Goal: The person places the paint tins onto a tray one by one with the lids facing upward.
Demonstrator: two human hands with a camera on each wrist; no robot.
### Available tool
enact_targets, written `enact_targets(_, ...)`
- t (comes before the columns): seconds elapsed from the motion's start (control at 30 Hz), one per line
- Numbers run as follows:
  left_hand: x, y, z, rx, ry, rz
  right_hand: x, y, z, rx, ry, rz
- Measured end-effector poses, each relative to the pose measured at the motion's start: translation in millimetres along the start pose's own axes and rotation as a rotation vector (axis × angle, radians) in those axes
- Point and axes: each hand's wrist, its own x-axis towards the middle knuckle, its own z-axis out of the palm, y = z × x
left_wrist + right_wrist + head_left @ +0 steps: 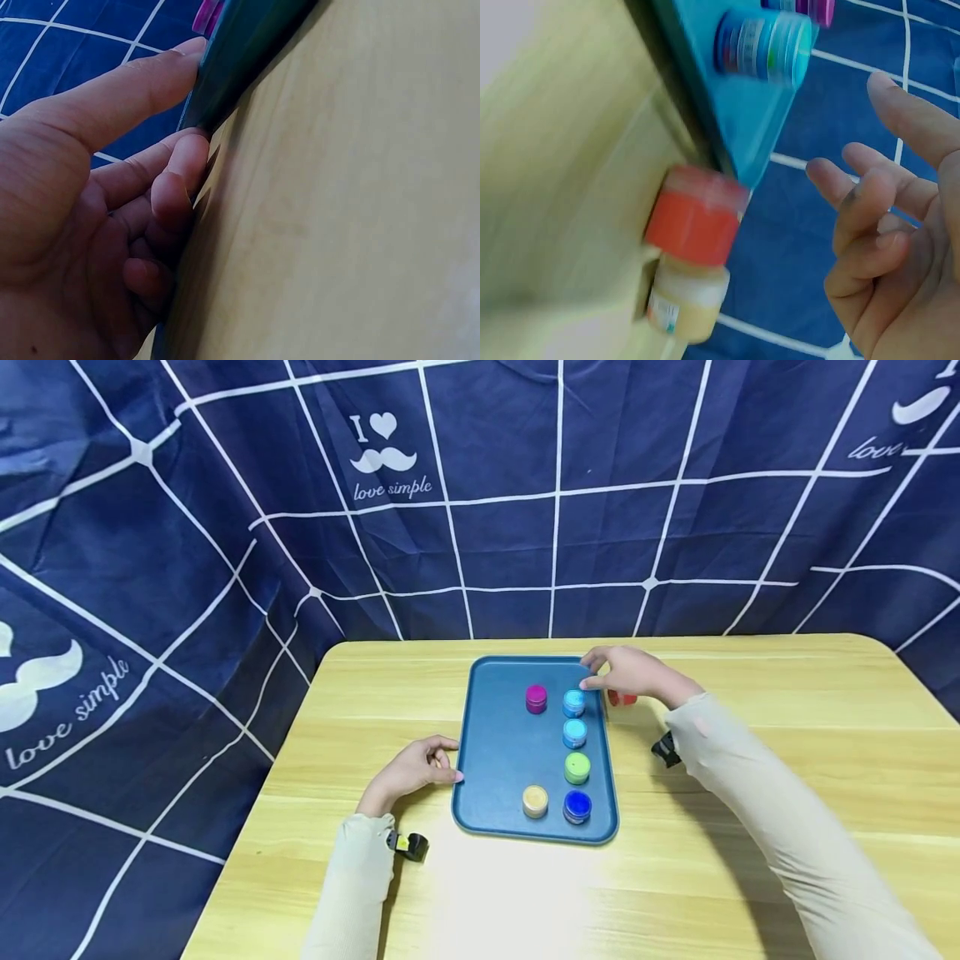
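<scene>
A dark blue tray [495,743] lies on the table with several small paint jars on it. My left hand [411,768] holds the tray's left rim, thumb [142,94] at its top edge and the index finger below. Above the tray's far right corner is my right hand [633,672], fingers loosely bent and nothing between them. Nearest to it are a light blue jar [573,702] and, outside the tray, a red jar [697,216] and a pale yellow jar [688,300]. In the head view, that hand partly covers the red jar and hides the yellow one.
Also on the tray are a magenta jar [536,698], another light blue jar [574,733], a green jar [577,767], a dark blue jar [577,807] and a tan jar [535,801]. A navy checked curtain [502,543] hangs behind the wooden table [787,693].
</scene>
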Motion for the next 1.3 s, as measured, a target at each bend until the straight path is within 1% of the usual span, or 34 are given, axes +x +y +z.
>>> enact_targets(0.17, -0.6, 0.6, -0.1, -0.002, 0.009, -0.003, -4.8, 13, -7, -0.017, 0.012, -0.013)
enact_targets(0.3, -0.5, 0.4, -0.8, 0.001, 0.017, 0.006, -8.2, 22, -8, 0.043, -0.017, -0.012)
enact_targets(0.4, -0.7, 1.0, -0.8, 0.001, 0.019, 0.004, -9.8, 29, -5, 0.068, -0.038, -0.025)
enact_targets(0.6, -1.0, 1.8, -0.1, 0.009, 0.015, -0.005, -10.6, 38, 3, 0.030, -0.027, -0.099)
enact_targets(0.7, 0.4, 0.3, 0.1, 0.009, 0.016, -0.007, -9.6, 41, 5, -0.013, -0.018, -0.130)
enact_targets(0.77, 3.5, -3.6, 0.7, 0.010, 0.016, -0.004, -8.5, 43, 7, -0.030, -0.019, -0.134)
enact_targets(0.83, 8.3, -11.1, 1.5, 0.010, 0.019, -0.001, -7.7, 45, 8, -0.046, -0.017, -0.140)
enact_targets(0.93, 15.5, -23.2, 2.8, 0.014, 0.026, 0.004, -5.8, 46, 10, -0.032, -0.039, -0.155)
enact_targets(1.0, 18.2, -28.4, 3.4, 0.016, 0.032, 0.006, -5.0, 47, 11, -0.036, -0.043, -0.167)
enact_targets(1.2, 19.3, -31.9, 3.3, 0.009, 0.035, 0.009, -5.4, 45, 13, -0.080, -0.029, -0.152)
enact_targets(1.3, 18.6, -31.3, 2.6, 0.009, 0.032, 0.012, -5.4, 45, 13, -0.091, -0.028, -0.166)
